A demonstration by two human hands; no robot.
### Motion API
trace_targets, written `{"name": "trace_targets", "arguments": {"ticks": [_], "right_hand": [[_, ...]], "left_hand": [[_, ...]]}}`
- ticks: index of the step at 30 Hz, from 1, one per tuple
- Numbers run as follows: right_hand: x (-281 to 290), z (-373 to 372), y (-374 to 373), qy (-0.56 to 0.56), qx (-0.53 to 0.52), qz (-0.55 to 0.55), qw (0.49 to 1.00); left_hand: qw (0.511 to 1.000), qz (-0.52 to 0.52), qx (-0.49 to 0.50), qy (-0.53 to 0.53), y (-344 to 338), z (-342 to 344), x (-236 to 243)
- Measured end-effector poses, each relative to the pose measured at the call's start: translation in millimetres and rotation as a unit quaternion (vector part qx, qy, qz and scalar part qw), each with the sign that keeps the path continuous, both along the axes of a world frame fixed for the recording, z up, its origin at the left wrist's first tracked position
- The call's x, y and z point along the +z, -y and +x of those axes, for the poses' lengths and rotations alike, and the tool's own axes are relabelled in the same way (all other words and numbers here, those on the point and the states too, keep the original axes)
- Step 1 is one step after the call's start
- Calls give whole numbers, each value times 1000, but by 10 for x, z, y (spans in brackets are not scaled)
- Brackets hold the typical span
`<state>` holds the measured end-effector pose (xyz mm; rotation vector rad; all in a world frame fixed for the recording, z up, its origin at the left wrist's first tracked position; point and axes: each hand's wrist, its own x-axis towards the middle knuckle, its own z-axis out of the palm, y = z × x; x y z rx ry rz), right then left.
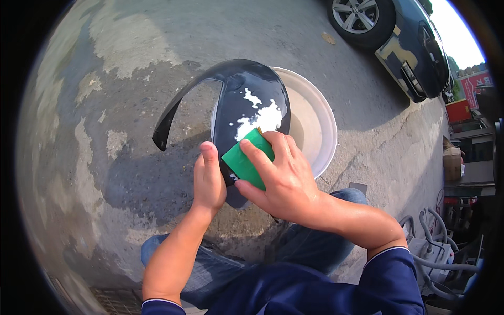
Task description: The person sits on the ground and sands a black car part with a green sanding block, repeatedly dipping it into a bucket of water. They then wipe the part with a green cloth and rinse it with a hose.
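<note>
A glossy black car fender [231,100] with a curved wheel arch lies across a round white tub [328,121]. Irregular bright white patches, glare or something else, show on its upper face. My right hand [283,178] grips a green sanding block [247,160] and presses it flat against the fender, just below those patches. A thin brownish edge sticks out at the block's top corner. My left hand [208,181] is at the fender's near left edge, thumb up along the side; its other fingers are mostly hidden. The fender's narrow end points toward me, between my knees.
Damp, patchy concrete [131,173] spreads around. A dark car [415,52] with bare putty-coloured areas stands at the far right. Grey hoses [441,262] and a machine lie close to my right elbow, with cardboard boxes [452,164] beyond.
</note>
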<state>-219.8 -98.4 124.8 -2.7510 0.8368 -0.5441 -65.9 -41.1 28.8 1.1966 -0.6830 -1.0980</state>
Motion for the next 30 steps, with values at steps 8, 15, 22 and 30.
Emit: {"name": "trace_targets", "arguments": {"ticks": [8, 15, 22, 30], "right_hand": [[-124, 104, 247, 49, -91, -20, 994], [-209, 172, 881, 36, -176, -51, 982], [-136, -218, -4, 84, -33, -2, 996], [-211, -217, 176, 83, -109, -23, 990]], "left_hand": [[997, -33, 45, -44, 91, -213, 81], [995, -16, 94, 15, 146, -364, 81], [996, 53, 55, 53, 17, -137, 10], [991, 42, 117, 50, 1, -174, 59]]}}
